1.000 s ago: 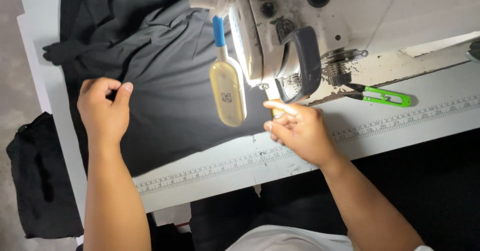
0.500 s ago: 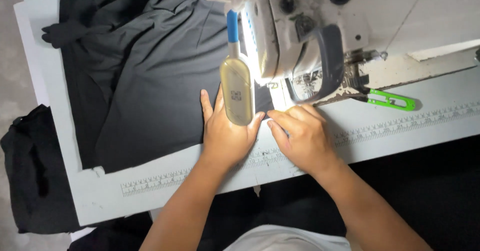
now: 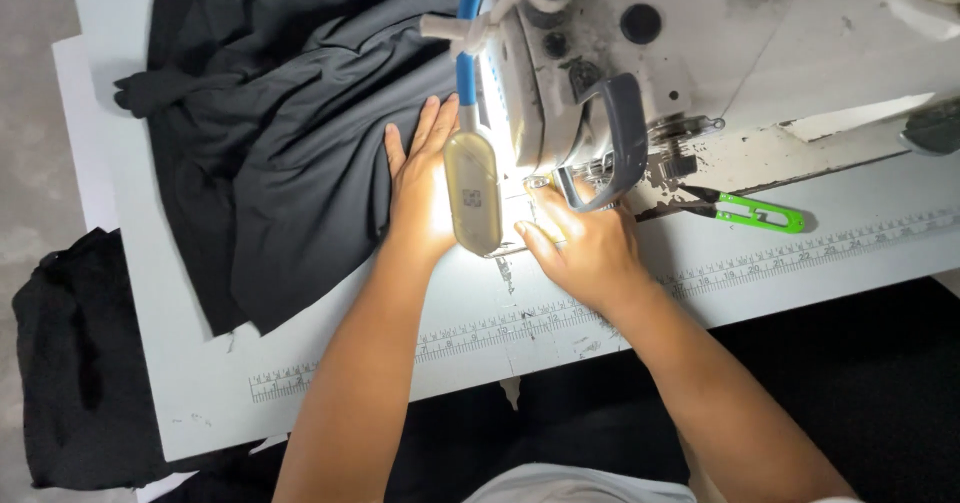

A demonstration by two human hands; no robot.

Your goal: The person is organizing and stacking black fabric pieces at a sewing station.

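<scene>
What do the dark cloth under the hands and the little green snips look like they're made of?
The dark cloth looks like soft, matte woven or knit fabric: it drapes in loose folds. The green snips seem to be glossy plastic handles with darker, probably metal, blades.

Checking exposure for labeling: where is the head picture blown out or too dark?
Head view: the lamp overexposes the left hand and fingers of the right hand; the black cloth keeps faint folds; below the table it is nearly black.
</scene>
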